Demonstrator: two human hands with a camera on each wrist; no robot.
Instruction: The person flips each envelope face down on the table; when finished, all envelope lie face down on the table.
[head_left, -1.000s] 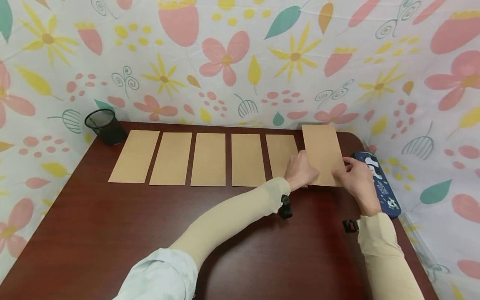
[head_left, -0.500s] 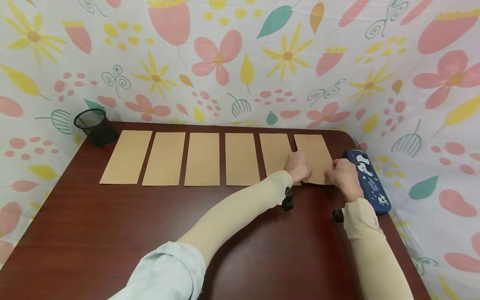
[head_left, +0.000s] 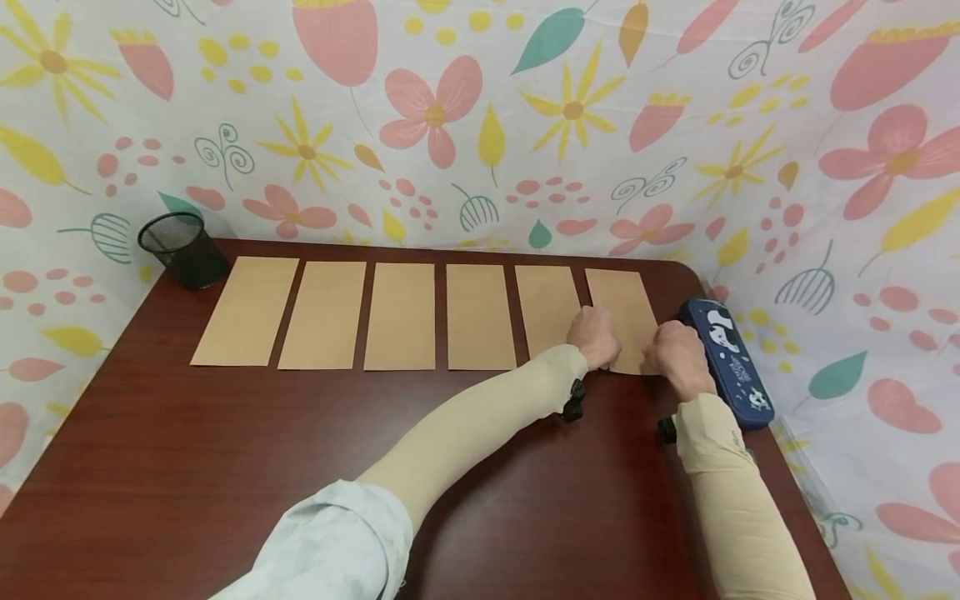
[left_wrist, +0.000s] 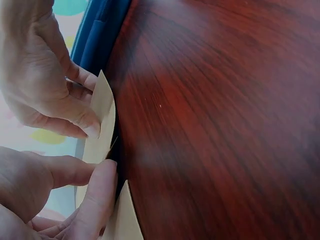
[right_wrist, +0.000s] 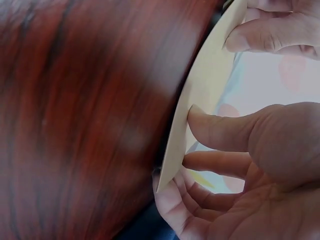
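A row of several flat brown kraft paper rectangles lies along the far side of the table; the rightmost kraft paper rectangle point(head_left: 622, 304) is between my two hands. My left hand point(head_left: 595, 336) pinches its near-left corner, beside the neighbouring kraft paper rectangle point(head_left: 547, 300). At the near-right corner my right hand point(head_left: 681, 357) holds it, thumb on top and fingers beneath in the right wrist view. The near edge of the held paper point(right_wrist: 205, 80) is lifted slightly and bowed off the table. Part of the neighbouring paper is hidden behind my left hand and forearm.
A dark blue pencil case point(head_left: 727, 362) with cartoon prints lies just right of my right hand. At the back left corner stands a black mesh pen cup point(head_left: 191, 254). Patterned cloth point(head_left: 442, 192) hangs behind the dark red wooden table point(head_left: 247, 467).
The rightmost paper, earlier raised and tilted toward the cloth, has come down in line with the row. Both hands keep hold of its near corners. The head view has shifted slightly.
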